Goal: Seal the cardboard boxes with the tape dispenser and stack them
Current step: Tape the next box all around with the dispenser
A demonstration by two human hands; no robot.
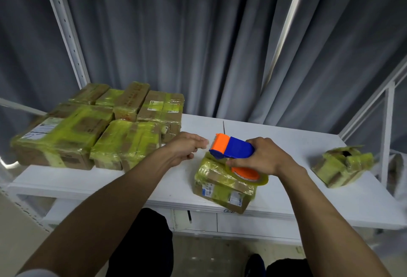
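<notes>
My right hand (263,156) grips a blue and orange tape dispenser (233,148) with a roll of yellowish tape, held over a small cardboard box (222,185). That box lies near the front edge of the white table (154,180) and is wrapped in yellow-green tape with white labels. Just left of the dispenser, my left hand (186,148) hovers with loosely curled fingers and holds nothing. A pile of several taped boxes (94,129) stands at the table's left. One crumpled, partly open box (343,165) lies at the right.
Grey curtains hang behind the table. White metal rack posts (68,34) rise at the left and right. A lower white shelf (220,221) sits under the tabletop. My legs show below the table's front edge.
</notes>
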